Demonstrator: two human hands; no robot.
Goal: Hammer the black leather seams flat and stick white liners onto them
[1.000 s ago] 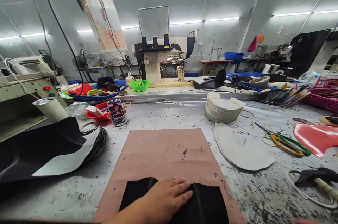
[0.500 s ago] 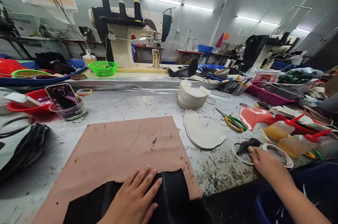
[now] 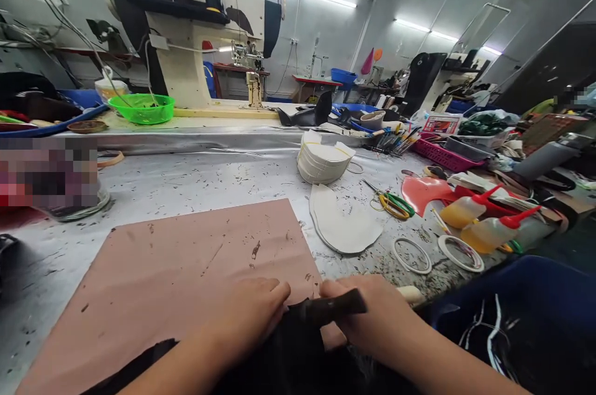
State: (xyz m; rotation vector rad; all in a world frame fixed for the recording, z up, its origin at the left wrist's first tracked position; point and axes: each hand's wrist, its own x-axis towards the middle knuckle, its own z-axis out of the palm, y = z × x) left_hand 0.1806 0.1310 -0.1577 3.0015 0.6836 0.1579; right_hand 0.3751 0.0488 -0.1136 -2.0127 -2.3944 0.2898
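Note:
My right hand [image 3: 367,308] is wrapped round a hammer, low over the front right of the pink board [image 3: 195,252]. The dark hammer head [image 3: 333,308] points left across the black fabric piece [image 3: 293,351], and the end of its pale wooden handle [image 3: 410,294] sticks out behind the hand. Beside the head, my left hand [image 3: 261,308] has its fingers curled down and closed at the top edge of the fabric. The fingertips are partly hidden. Fabric covers the near part of the board.
Right of the board lie a white curved piece [image 3: 342,221], scissors [image 3: 393,204], tape rolls [image 3: 460,253] and red-tipped bottles [image 3: 493,230]. A tied white stack [image 3: 323,159] stands behind. Across the back is a sewing machine [image 3: 186,59]; a blue bin [image 3: 526,314] is at lower right.
My right hand has picked up the hammer from beside the tape rolls and brought it left over the fabric. My left hand has gone from lying flat to curled. The view has shifted right.

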